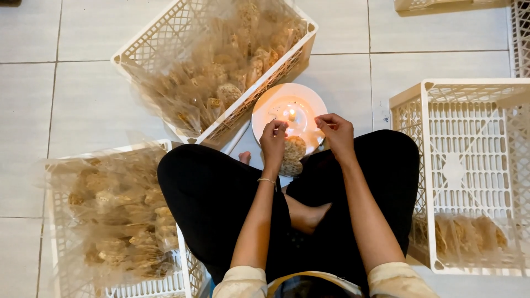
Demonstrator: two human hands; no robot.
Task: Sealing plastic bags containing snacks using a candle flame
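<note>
Three white plastic crates stand on the tiled floor around a person who sits cross-legged. The crate at the top is full of clear bags with round brown snacks inside. The crate at the left, near the person's knee, also holds many such bags, piled up to its rim. The crate at the right is mostly bare, with only some filled bags lying in its near end.

Between the top crate and the person's legs there is a white plate on the floor, and a small flame burns in its middle.

The left hand and the right hand are both over the near edge of the plate. Their grip is pressed together: the fingers of each hand pinch the top of a clear snack bag, which hangs down between the hands, just beside the flame. Two round brown snacks are seen inside this bag.
</note>
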